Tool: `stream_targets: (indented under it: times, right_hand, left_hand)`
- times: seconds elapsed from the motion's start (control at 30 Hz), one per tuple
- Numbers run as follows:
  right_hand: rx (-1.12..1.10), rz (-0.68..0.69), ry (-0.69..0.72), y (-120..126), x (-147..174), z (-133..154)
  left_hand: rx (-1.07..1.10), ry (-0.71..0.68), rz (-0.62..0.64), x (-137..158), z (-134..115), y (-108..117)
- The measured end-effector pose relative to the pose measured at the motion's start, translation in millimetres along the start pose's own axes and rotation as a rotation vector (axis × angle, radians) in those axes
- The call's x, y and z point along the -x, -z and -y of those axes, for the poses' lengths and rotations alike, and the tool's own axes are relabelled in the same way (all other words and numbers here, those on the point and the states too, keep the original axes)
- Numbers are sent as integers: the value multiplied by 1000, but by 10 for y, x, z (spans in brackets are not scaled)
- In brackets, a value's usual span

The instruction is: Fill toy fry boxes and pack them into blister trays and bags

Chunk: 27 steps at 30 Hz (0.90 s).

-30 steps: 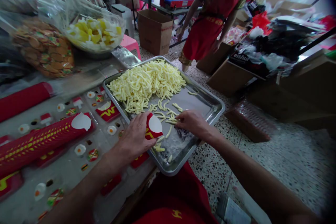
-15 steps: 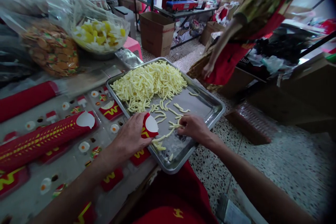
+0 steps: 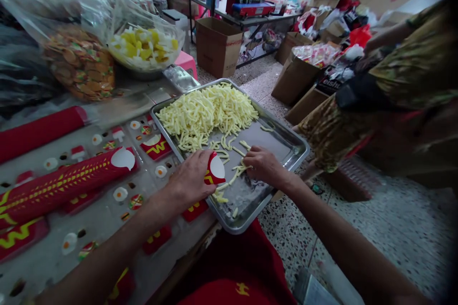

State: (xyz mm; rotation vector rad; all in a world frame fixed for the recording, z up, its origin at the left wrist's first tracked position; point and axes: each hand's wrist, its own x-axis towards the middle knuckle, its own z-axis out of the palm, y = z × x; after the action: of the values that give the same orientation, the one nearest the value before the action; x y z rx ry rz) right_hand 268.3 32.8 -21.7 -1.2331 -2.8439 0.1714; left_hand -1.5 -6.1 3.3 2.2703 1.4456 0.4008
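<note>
My left hand (image 3: pixel 190 177) is wrapped round a small red fry carton (image 3: pixel 216 168) with a yellow mark and white inside, over the near left part of the metal tray (image 3: pixel 286 133). In the tray lies a big heap of pale yellow fry-shaped sticks (image 3: pixel 211 112), with some strewn singly toward me. My right hand (image 3: pixel 264 166) is low over the tray, fingers pinched on some of these sticks (image 3: pixel 240 168); how many it grips is hidden.
Left of the tray lie long stacks of red cartons (image 3: pixel 67 183) over clear packs of small toy food pieces (image 3: pixel 120 194). Behind stand a bag of brown discs (image 3: pixel 80 64) and a bowl (image 3: pixel 143 52) of yellow and white pieces. A person in camouflage clothing (image 3: pixel 411 66) bends at right, near cardboard boxes (image 3: pixel 219 47).
The other person has moved nearer on the right and bent down. My view has shifted slightly; my right hand is still at the loose sticks and my left still holds the carton.
</note>
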Motion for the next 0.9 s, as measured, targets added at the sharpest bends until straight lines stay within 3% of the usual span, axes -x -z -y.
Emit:
stream_targets:
  times: [0.1, 0.27, 0.43, 0.53, 0.63, 0.77, 0.9]
  right_hand:
    - [-7, -23, -80, -72, -18, 7]
    - [-202, -166, -422, 45, -75, 242]
    - [-145, -71, -228, 291, -169, 720]
    - [-282, -57, -107, 360, -76, 938]
    - [-449, -225, -8, 315, 72, 1103]
    - [-624, -553, -103, 169, 110, 1326]
    - [-611, -510, 96, 211, 53, 1440]
  left_hand:
    - [-44, 43, 43, -21, -72, 0]
    - [-88, 32, 55, -76, -202, -144]
    - [76, 5, 27, -123, -285, -297]
    - [214, -67, -46, 12, -233, -323]
    - [302, -101, -162, 215, -163, -344]
    - [395, -102, -279, 357, -147, -424]
    - [446, -158, -343, 365, -141, -503]
